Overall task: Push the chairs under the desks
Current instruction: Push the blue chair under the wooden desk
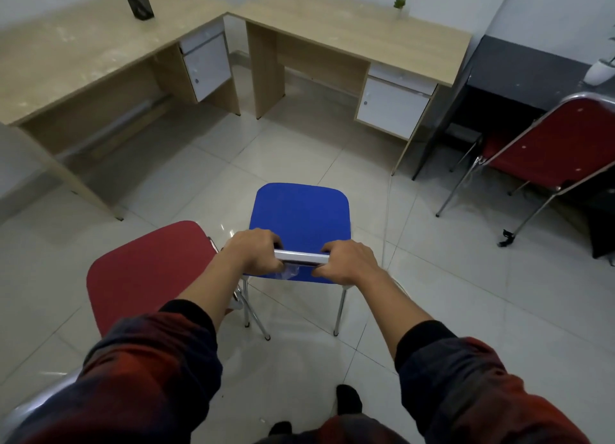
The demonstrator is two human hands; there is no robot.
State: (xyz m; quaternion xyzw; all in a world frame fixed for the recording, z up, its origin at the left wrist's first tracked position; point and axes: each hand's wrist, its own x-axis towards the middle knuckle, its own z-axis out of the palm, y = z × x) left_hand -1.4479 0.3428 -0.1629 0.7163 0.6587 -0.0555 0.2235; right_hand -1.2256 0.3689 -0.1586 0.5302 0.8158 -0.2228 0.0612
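Note:
A blue chair [301,212] with chrome legs stands on the tiled floor in front of me, its seat facing a wooden desk [352,27] at the back right. My left hand [254,250] and my right hand [347,260] both grip the chrome top bar of its backrest. Close on the left stands a red chair [146,267], partly hidden by my left arm. Another wooden desk [76,50] runs along the left wall. A second red chair [559,147] sits at the far right by a dark desk [519,67].
White drawer cabinets [394,107] hang under both wooden desks. A black pen holder [141,2] stands on the left desk, small plants [399,6] on the right one. A thin cable [387,210] runs down beside the blue chair. My feet [347,398] show at the bottom.

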